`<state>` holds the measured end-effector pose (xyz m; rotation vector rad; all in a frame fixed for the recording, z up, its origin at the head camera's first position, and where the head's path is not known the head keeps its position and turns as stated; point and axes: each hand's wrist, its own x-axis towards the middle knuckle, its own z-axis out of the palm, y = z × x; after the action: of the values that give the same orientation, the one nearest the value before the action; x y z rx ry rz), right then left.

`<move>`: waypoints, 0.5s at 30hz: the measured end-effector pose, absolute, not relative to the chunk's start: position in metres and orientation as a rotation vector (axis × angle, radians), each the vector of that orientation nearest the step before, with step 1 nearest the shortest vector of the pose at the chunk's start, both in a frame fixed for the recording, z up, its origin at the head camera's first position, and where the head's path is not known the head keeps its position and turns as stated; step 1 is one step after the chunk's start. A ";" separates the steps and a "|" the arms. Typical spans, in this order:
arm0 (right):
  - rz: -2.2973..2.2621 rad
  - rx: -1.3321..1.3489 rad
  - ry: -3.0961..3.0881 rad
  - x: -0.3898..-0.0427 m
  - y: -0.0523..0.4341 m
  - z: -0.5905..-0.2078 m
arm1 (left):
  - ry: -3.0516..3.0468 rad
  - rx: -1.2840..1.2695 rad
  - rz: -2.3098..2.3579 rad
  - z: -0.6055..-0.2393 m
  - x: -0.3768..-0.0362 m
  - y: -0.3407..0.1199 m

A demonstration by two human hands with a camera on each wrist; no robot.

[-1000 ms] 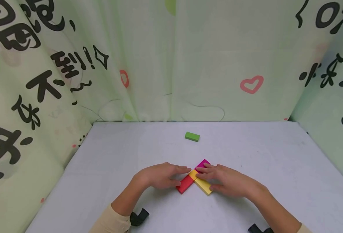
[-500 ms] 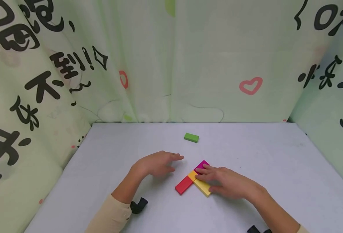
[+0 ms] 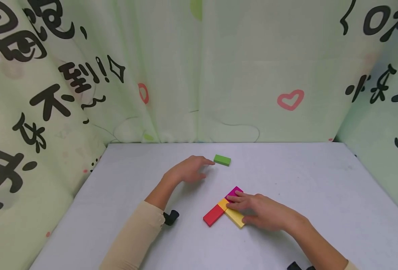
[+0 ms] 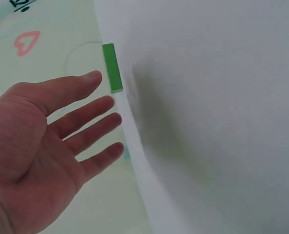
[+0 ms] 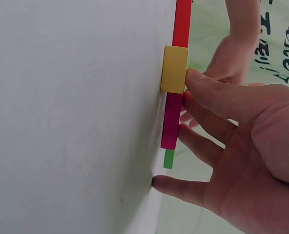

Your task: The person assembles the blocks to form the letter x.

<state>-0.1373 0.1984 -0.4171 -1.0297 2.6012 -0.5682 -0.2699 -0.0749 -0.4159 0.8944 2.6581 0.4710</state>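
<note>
My left hand (image 3: 191,169) reaches out over the far part of the table, fingers extended and holding nothing. Its fingertips are right at the left end of a green block (image 3: 222,160); the left wrist view shows the same green block (image 4: 112,68) beyond the spread fingers. Nearer to me, a red block (image 3: 213,215), a small orange block (image 3: 223,204) and a magenta block (image 3: 232,191) form a slanting line. From the orange one a yellow block (image 3: 234,217) branches toward me. My right hand (image 3: 261,210) rests its loosely straight fingers on the magenta, orange and yellow blocks, partly hiding them.
A white table (image 3: 134,168) carries all the blocks. Behind it and along both sides hangs a pale green curtain (image 3: 239,75) with dark lettering and a pink heart. A black band piece (image 3: 171,217) shows at my left wrist.
My left hand has left the red block and moved away from me to beside the green block. The right hand has stayed on the joined blocks, which have not moved.
</note>
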 end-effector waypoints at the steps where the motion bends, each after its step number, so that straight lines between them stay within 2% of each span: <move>1: -0.569 -1.029 2.601 -0.137 0.199 -0.417 | 2.668 0.893 0.491 -0.417 -0.273 -0.073; 15: -0.574 -1.055 2.592 -0.139 0.201 -0.420 | 2.695 0.818 0.769 -0.431 -0.303 -0.048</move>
<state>-0.1389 0.2006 -0.4203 -1.0549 2.5920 -0.5740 -0.3028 -0.0483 -0.4312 0.8184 2.6950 0.7686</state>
